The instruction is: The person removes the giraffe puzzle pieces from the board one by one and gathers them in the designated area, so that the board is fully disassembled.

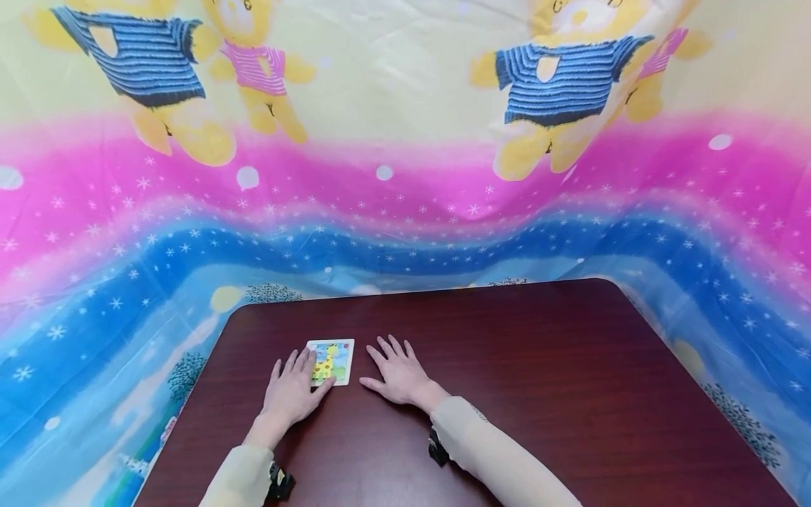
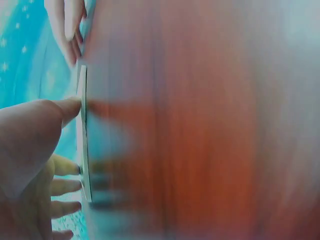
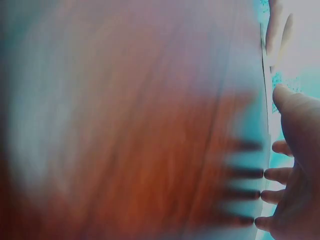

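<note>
A flat, white-bordered giraffe picture card [image 1: 332, 362] lies on the dark red-brown table. My left hand [image 1: 293, 391] rests over its left side, thumb along the near edge and fingers straight, covering part of the picture. Seen edge-on in the left wrist view, the card [image 2: 83, 145] is thin but stiff, with the left thumb and fingertips right at it. To the right of the card, my right hand [image 1: 400, 374] lies palm down with its fingers spread, apart from the card. The right wrist view shows the right fingertips [image 3: 272, 196] at the tabletop, holding nothing.
The glossy table [image 1: 538, 352] has rounded far corners and reflects the hands. A hanging cloth [image 1: 393, 204] printed with bears and snowflakes surrounds its back and sides. Dark wrist straps [image 1: 438, 448] sit at both sleeve cuffs.
</note>
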A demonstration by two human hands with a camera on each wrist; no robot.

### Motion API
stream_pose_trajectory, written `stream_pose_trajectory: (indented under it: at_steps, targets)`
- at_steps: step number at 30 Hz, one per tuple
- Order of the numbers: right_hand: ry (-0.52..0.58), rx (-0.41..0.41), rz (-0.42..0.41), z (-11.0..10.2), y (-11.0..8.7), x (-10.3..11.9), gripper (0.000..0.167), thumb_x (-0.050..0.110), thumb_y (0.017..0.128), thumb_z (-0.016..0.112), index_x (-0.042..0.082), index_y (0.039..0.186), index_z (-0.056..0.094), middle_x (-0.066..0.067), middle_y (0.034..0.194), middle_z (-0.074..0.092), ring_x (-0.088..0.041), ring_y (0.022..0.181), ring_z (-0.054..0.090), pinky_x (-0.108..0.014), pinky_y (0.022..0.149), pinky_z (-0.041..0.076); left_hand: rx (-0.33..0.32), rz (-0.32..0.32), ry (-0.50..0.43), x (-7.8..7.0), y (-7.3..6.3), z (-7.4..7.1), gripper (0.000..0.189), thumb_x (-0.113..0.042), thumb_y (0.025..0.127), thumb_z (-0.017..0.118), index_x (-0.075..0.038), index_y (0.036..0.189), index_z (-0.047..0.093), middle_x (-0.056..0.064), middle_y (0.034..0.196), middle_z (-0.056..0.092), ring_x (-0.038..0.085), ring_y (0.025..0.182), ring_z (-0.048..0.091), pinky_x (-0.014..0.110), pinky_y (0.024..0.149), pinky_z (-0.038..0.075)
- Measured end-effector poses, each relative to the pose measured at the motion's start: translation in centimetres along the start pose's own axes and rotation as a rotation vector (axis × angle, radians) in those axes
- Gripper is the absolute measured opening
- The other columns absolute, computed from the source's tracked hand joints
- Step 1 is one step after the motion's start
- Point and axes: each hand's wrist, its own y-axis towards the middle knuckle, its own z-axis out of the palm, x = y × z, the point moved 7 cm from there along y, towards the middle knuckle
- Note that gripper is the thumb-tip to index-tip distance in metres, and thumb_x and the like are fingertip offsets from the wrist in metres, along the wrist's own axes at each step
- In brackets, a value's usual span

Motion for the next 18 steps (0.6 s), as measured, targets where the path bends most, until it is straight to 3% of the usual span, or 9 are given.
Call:
stream_pose_trajectory:
  at_steps: [10, 18]
  targets:
    - [-0.022, 0.003, 0.009, 0.3, -0.2, 0.7, 0.076, 0.062, 0.11, 0.056, 0.021, 0.171, 0.042, -0.013, 0.181, 0.034, -0.036, 0.17, 0.028, -0.062, 0.137, 0.027, -0.045, 0.031, 0.006, -3.1, -1.1, 0.1, 0.08, -0.053, 0.106, 0.066, 0.005, 0.159, 0.053, 0.029, 0.166, 0.051, 0.051, 0.156, 0.047, 0.073, 0.129, 0.032]
    - [-0.024, 0.002, 0.001, 0.2, -0.4, 0.3, 0.073, 0.06, 0.11, 0.058, 0.022, 0.171, 0.043, -0.011, 0.181, 0.034, -0.037, 0.171, 0.026, -0.063, 0.137, 0.027, -0.045, 0.021, -0.009, -3.0, -1.4, 0.0, 0.081, -0.053, 0.106, 0.067, 0.001, 0.163, 0.049, 0.026, 0.17, 0.048, 0.048, 0.16, 0.042, 0.072, 0.131, 0.029]
